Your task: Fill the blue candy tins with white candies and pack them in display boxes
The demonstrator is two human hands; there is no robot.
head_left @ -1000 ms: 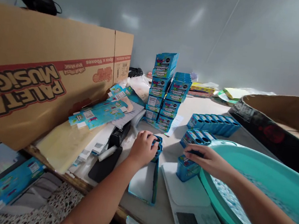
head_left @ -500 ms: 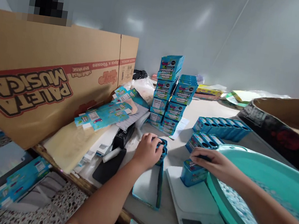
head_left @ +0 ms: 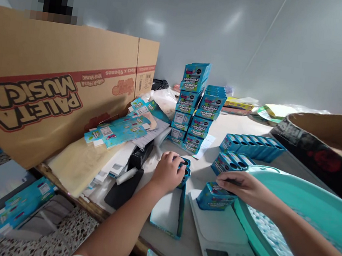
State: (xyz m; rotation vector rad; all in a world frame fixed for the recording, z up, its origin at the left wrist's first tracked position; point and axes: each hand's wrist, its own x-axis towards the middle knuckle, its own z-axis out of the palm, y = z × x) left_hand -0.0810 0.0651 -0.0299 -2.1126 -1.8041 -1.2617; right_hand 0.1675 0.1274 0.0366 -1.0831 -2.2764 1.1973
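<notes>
My left hand (head_left: 168, 171) is closed around small blue candy boxes (head_left: 186, 173) at the far end of an open display tray (head_left: 165, 214). The near part of that tray shows a bare white bottom. Over the white kitchen scale (head_left: 223, 232), my right hand (head_left: 242, 184) pinches the top of another blue candy box (head_left: 215, 198), which leans slightly at the scale's far end. Its fingertips cover part of the box's top. Beside the scale, a turquoise tub (head_left: 308, 194) holds many small pale pieces, with my right forearm crossing above it.
Stacked filled blue display boxes (head_left: 190, 101) stand at the back. Rows of blue candy boxes (head_left: 253, 146) sit behind the tub. Flattened blue cartons (head_left: 119, 131) and a black stapler-like tool (head_left: 140, 155) lie left, near a large cardboard box (head_left: 103, 63). A black-sided carton (head_left: 315, 144) stands right.
The candy box under my right hand has shifted left on the scale and now leans. My right fingers sit nearer its right side. My left hand stays at the tray.
</notes>
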